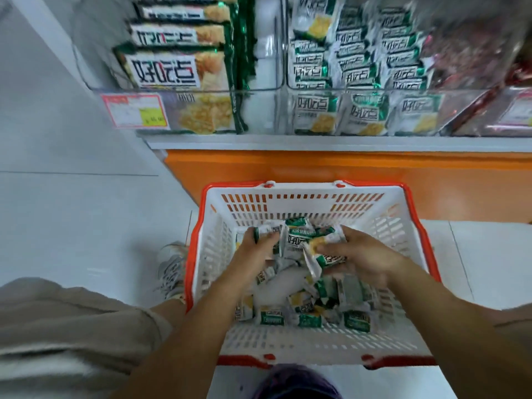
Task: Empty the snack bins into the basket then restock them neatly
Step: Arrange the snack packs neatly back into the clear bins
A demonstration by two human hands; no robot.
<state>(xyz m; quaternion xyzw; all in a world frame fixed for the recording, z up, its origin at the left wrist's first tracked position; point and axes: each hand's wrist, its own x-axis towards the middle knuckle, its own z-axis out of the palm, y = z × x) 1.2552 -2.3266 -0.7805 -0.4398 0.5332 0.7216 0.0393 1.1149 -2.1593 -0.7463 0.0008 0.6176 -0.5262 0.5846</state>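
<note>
While both hands sit low in the basket (403, 214), the left hand (253, 249) clenches a few snack packets (299, 234) and the right hand (359, 257) grasps another bunch, the two grips nearly touching. From them, the middle bin (357, 82) lies at twelve o'clock, up on the shelf (288, 141), roughly equally near to either hand (already well stocked, I judge). Loose packets (311, 315) lie at six o'clock. Fingers are blurred; the red-packed bin (489, 96) is cut off at two o'clock.
</note>
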